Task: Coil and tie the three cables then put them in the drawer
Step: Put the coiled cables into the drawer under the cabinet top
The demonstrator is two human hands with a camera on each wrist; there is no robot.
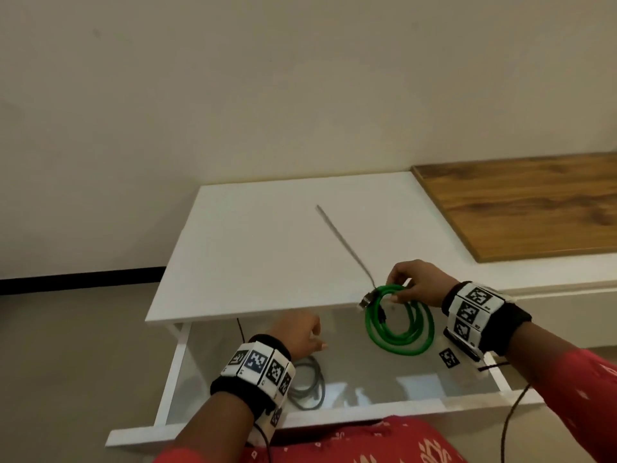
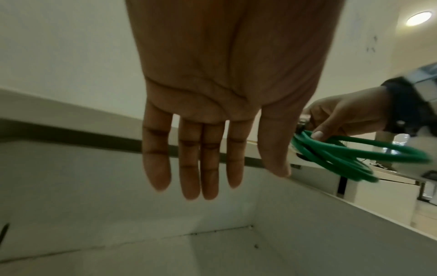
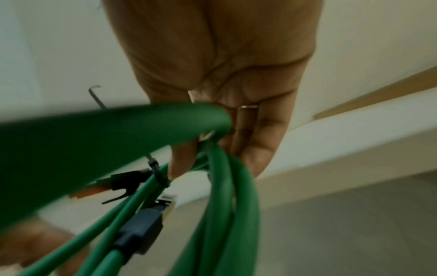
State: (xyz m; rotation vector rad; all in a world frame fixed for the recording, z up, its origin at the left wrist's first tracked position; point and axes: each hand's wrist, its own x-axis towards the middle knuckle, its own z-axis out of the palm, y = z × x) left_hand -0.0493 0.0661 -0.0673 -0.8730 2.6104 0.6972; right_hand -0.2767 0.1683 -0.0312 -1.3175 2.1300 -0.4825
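a wooden panel (image 1: 531, 208) lies beside the white tabletop (image 1: 267, 248).

- We see the grey cable (image 1: 309, 384) in the drawer (image 1: 173, 369) only partly; the left hand (image 1: 297, 335) and its wristband cover the rest.
- In the right wrist view the nearest loop of the green cable (image 3: 113, 138) is blurred, and the picture's edge cuts it.

Hands working over the open drawer (image 1: 173, 365)

The right hand (image 1: 420, 285) is pinching the coiled green cable (image 1: 399, 324) above the drawer's right half, while the left hand (image 1: 298, 337) is reaching flat, fingers (image 2: 208, 158) extended, over its left half.
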